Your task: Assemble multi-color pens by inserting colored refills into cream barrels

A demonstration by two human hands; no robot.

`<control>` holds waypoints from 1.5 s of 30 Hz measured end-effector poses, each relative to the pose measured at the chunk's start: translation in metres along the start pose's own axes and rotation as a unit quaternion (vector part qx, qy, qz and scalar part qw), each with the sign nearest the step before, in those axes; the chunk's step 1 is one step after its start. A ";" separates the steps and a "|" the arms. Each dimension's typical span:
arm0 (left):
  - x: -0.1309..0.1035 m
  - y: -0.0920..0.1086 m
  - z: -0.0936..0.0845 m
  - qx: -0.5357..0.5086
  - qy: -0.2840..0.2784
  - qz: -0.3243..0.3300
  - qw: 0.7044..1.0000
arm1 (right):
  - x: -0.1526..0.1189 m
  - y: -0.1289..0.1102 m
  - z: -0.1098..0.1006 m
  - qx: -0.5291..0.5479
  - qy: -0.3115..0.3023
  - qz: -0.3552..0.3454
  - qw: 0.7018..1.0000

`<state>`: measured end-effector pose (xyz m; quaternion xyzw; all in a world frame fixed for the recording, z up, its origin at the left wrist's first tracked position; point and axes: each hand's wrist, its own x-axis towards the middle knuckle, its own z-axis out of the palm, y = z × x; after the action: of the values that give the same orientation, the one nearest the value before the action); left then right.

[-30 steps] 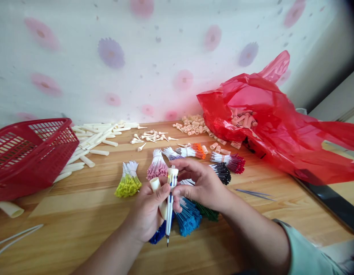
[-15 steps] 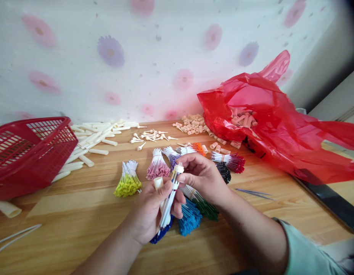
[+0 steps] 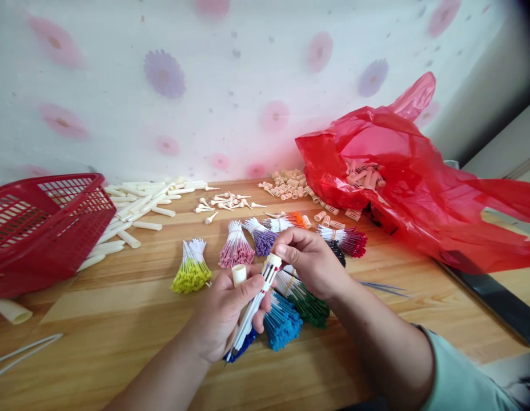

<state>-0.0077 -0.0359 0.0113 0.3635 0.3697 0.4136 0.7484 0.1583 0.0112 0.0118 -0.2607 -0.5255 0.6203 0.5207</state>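
Note:
My left hand (image 3: 222, 308) is closed around a half-assembled multicolour pen (image 3: 261, 285), a white slotted holder with several thin refills running down from it. Their tips point down toward me. A hollow cream pen barrel (image 3: 239, 274) is gripped in the same hand, beside the refills. At the holder's top end, my right hand (image 3: 305, 260) pinches with thumb and forefinger; whether a small piece sits between them is hidden. Under the hands lie bundled refills: light blue (image 3: 282, 322), green (image 3: 305, 299) and dark blue (image 3: 243, 345), partly covered.
More refill bundles stand beyond, yellow (image 3: 191, 268), pink (image 3: 236, 245) and crimson (image 3: 348, 240) among them. Behind are cream barrels (image 3: 136, 208), pointed tips (image 3: 228, 201) and slotted holders (image 3: 290, 185). A red basket (image 3: 51, 228) is left, a red plastic bag (image 3: 402, 171) right, tweezers (image 3: 382, 288) nearer.
The right fingers have shifted slightly up at the holder's top end, uncovering more of its slots. The holder and refills have turned and dipped a little in my left hand.

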 end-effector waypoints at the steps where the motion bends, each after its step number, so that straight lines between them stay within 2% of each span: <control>1: 0.000 0.000 0.000 0.000 0.004 -0.001 1.000 | 0.000 0.000 0.000 -0.005 0.005 -0.004 1.000; 7: 0.001 0.004 0.000 0.027 0.020 -0.010 0.999 | 0.002 0.000 -0.003 -0.022 0.030 -0.051 0.998; 14: 0.001 0.007 -0.001 0.068 0.044 0.001 0.997 | 0.002 0.000 -0.005 -0.041 0.047 -0.060 0.996; 21: -0.001 0.006 -0.002 0.075 0.031 0.006 0.997 | 0.004 0.001 -0.009 -0.024 0.016 -0.069 0.997; 29: 0.000 0.007 -0.001 0.036 0.013 -0.001 0.999 | 0.002 0.001 0.000 -0.066 -0.004 -0.045 0.997; 34: 0.000 0.010 -0.005 0.033 0.005 -0.002 0.999 | 0.003 0.005 -0.005 -0.015 0.009 -0.036 0.999; 39: -0.003 0.018 -0.012 0.132 0.002 -0.014 0.991 | 0.006 0.004 -0.017 -0.026 0.014 -0.069 0.997; 45: -0.007 0.026 -0.014 0.307 0.044 0.048 0.949 | 0.009 -0.002 -0.027 -0.053 0.051 -0.092 0.993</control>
<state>-0.0314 -0.0289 0.0291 0.5746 0.4936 0.3313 0.5625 0.1796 0.0300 0.0076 -0.2699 -0.5522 0.5270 0.5869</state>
